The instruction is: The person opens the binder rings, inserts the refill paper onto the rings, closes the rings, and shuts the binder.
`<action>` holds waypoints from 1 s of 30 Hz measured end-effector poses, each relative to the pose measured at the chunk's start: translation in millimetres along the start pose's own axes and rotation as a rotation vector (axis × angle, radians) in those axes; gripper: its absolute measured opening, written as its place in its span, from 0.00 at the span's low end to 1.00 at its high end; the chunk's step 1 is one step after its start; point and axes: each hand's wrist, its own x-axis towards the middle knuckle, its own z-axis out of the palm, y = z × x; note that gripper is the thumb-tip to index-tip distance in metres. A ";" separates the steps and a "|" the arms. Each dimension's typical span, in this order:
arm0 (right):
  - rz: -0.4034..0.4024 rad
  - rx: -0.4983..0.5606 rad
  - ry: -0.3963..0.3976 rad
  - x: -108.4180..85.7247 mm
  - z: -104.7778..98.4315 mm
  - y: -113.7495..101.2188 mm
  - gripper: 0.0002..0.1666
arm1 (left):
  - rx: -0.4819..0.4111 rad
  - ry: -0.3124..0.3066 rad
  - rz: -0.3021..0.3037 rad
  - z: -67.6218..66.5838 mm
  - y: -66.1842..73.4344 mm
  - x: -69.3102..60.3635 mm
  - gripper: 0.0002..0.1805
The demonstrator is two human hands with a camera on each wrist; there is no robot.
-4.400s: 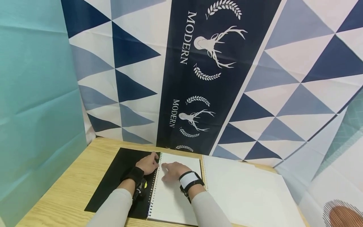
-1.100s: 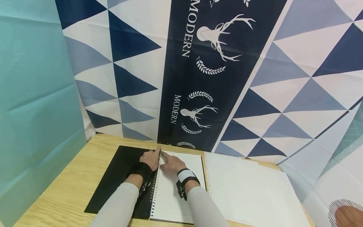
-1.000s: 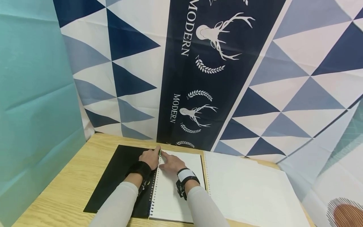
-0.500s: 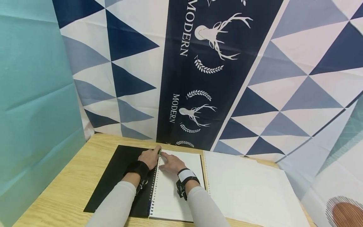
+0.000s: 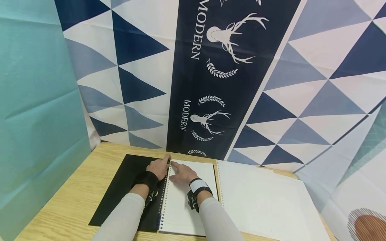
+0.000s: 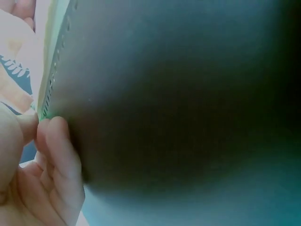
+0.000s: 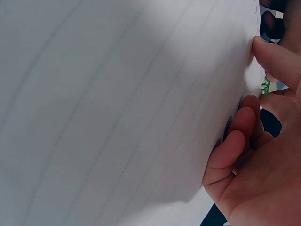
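An open notebook lies in front of me, its black cover [image 5: 120, 194] to the left and its white ruled pages [image 5: 184, 207] to the right. Punched holes run along the spine. My left hand [image 5: 158, 168] is at the spine's far end; in the left wrist view its thumb and fingers [image 6: 59, 141] pinch the edge beside a bit of green. That green piece, a small binding coil [image 7: 265, 86], shows in the right wrist view. My right hand [image 5: 183, 174] rests on the page with its index finger reaching the coil and its thumb at the hole edge. The fingertips partly hide the coil.
Loose white sheets with a punched edge [image 5: 265, 201] lie to the right of the notebook. Dark blue binding [image 5: 159, 221] shows at the spine's near end. The wooden table [image 5: 66, 197] ends at a patterned backdrop [image 5: 144, 77] and a teal cloth [image 5: 39, 100].
Compared with the earliest frame, both hands have come to the spine's far end, the left moving right and the right moving slightly left. Over the last second they barely move.
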 end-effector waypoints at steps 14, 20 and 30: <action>0.003 -0.010 0.010 0.3 0.9 -1.5 0.45 | -0.011 -0.011 0.003 0.1 -2.3 0.9 0.15; -0.013 -0.011 0.023 -1.0 1.0 -1.3 0.45 | -0.005 0.003 0.011 -3.1 0.7 -2.0 0.17; -0.009 -0.053 0.014 -3.2 0.6 -2.7 0.45 | 0.022 -0.012 0.004 0.7 -0.1 -0.7 0.16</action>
